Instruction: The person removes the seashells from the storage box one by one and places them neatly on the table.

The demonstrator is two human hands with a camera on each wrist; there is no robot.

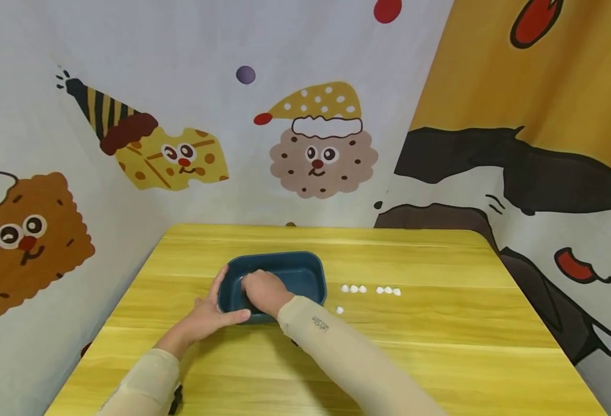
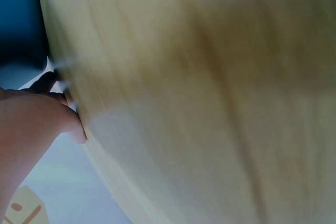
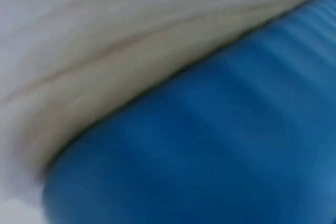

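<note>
A dark blue rectangular bin (image 1: 299, 281) with rounded corners sits left of centre on the table. My left hand (image 1: 208, 316) holds its near left corner, the thumb along the front side and the fingers up the left side. My right hand (image 1: 266, 292) reaches down inside the bin over its front rim, fingers bent. Its fingertips are hidden, so whether they pinch anything cannot be made out. The right wrist view is filled mostly by the bin's blue outer wall (image 3: 199, 145), blurred. Right of the bin lies a single small white piece (image 1: 340, 310).
Farther right on the yellow wood-grain table (image 1: 440, 346) lie two short rows of small white pieces, a left row (image 1: 354, 289) and a right row (image 1: 388, 290). A printed curtain (image 1: 253, 190) with cartoon figures hangs behind and beside the table.
</note>
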